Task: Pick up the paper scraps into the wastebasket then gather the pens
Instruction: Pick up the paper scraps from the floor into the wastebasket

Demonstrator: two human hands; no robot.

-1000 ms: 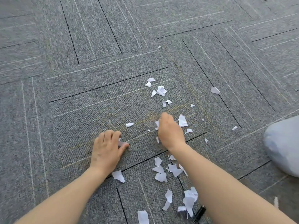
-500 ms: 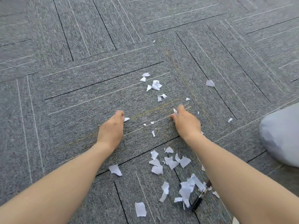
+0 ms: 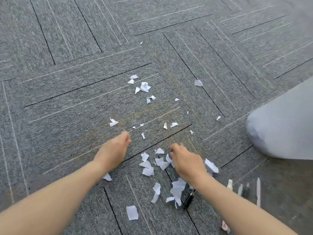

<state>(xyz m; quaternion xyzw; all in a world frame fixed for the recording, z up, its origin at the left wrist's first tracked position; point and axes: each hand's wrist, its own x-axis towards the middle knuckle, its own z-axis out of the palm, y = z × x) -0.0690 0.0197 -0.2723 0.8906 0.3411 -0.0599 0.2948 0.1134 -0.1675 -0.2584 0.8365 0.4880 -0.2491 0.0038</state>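
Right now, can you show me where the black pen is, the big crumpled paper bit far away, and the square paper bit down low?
black pen point(image 3: 188, 200), head view, middle of its barrel.
crumpled paper bit point(image 3: 144, 87), head view, its center.
square paper bit point(image 3: 132, 212), head view, its flat middle.

You are looking down at a grey carpet-tile floor point(image 3: 67, 99) crossed by thin black and pale lines. Torn white paper scraps point(image 3: 144, 86) lie scattered on it from the frame's centre to the lower middle. A black pen point(image 3: 188, 200) lies among the lower scraps, several pale pens point(image 3: 258, 190) lie at lower right, and a rounded pale grey bag-like shape point(image 3: 284, 129) rests at the right edge.
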